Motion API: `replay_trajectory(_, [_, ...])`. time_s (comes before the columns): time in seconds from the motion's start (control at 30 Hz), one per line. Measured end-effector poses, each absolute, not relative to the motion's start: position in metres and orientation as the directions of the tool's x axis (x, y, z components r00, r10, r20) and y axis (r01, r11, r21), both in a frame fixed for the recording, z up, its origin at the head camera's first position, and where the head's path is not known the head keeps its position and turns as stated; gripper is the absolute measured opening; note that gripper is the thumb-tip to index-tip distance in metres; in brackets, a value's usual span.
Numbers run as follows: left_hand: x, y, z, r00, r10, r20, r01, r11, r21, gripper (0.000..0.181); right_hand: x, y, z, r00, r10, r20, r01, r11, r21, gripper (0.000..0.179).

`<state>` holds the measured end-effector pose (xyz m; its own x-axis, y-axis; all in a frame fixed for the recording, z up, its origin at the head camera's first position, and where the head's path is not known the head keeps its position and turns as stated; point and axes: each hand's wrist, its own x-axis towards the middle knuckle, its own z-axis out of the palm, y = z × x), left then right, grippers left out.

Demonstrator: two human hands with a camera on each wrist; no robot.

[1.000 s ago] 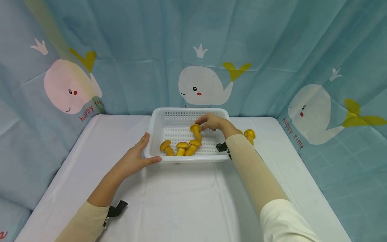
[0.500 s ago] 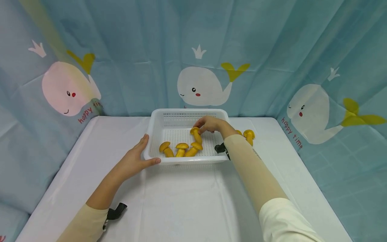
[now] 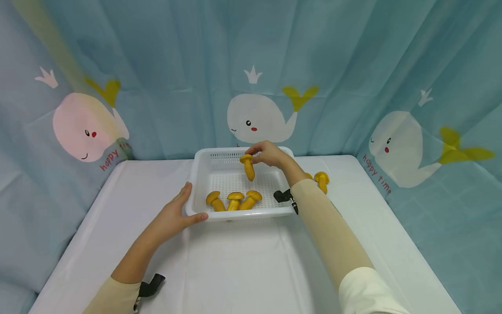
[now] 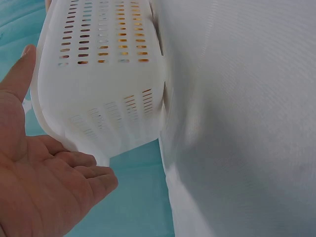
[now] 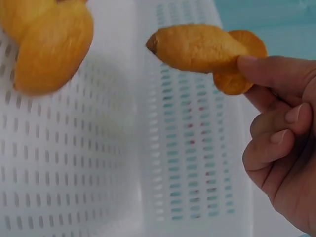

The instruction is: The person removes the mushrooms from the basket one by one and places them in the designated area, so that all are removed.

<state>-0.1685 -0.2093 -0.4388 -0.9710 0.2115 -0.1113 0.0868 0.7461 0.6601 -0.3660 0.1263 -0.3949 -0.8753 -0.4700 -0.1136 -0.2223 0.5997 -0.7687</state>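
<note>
A yellow mushroom (image 3: pixel 249 168) is held above the floor of a white perforated plastic basket (image 3: pixel 239 214). My right hand (image 3: pixel 270 156) pinches it by the cap between thumb and fingers; in the right wrist view the mushroom's stem (image 5: pixel 190 48) points away from the hand (image 5: pixel 284 128). Three more mushrooms (image 3: pixel 235 201) lie along the near side inside the basket. At the basket's near left corner rests my left hand (image 3: pixel 172 218), its thumb on the front rim and its fingers extended along the left side. The left wrist view shows that palm (image 4: pixel 44 187) beside the basket's outer wall (image 4: pixel 98 89).
Right of the basket, a mushroom (image 3: pixel 322 181) lies on the white-covered table (image 3: pixel 243 266), with another partly hidden behind the right forearm. A blue curtain (image 3: pixel 176 87) with whale prints hangs around the back and sides. Black wrist mounts (image 3: pixel 152 285) jut from both sleeves.
The right hand has lifted the mushroom up and away from the others in the basket. The left hand stays at the basket's corner. The head view has tilted slightly upward.
</note>
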Motion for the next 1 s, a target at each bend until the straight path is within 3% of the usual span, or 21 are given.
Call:
replay_trajectory(0.57, [-0.167, -0.212, -0.435, -0.968, 0.226, -0.109, 0.099, 0.743, 0.662, 0.128, -0.326, 0.160, -0.359, -0.911, -0.410, 0.049, -0.269, 0.500, -0.823, 0.032])
replay_trajectory(1.0, [-0.167, -0.211, -0.436, -0.968, 0.224, -0.110, 0.098, 0.745, 0.660, 0.128, -0.263, 0.198, -0.349, -0.953, -0.273, 0.133, -0.238, 0.402, -0.884, 0.032])
